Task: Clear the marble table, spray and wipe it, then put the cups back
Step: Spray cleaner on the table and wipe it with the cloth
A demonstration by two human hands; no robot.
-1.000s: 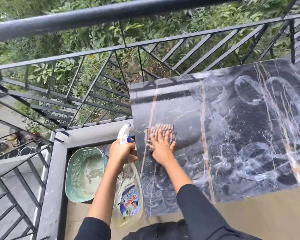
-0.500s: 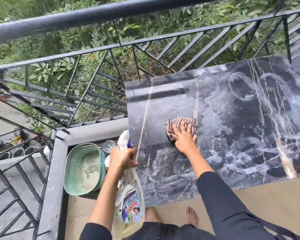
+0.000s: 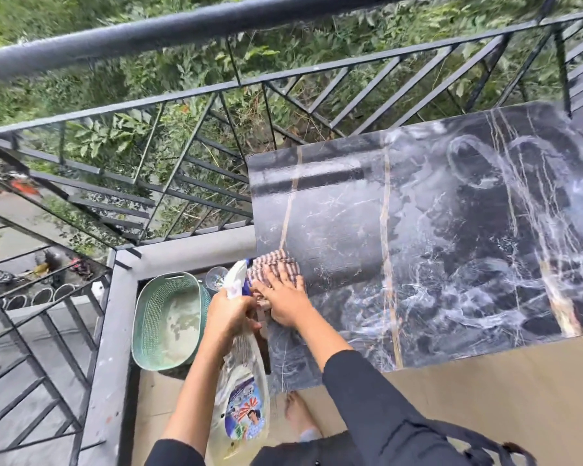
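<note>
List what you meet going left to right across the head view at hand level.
green basket → glass cup → left hand gripping the spray bottle → right hand pressing flat on the striped cloth → marble table

The black marble counter [image 3: 451,230] with white veins and tan streaks fills the right of the frame, its top smeared with whitish swirls. A brown-and-white striped cloth [image 3: 271,262] lies at its left edge, near the middle of the frame.
</note>
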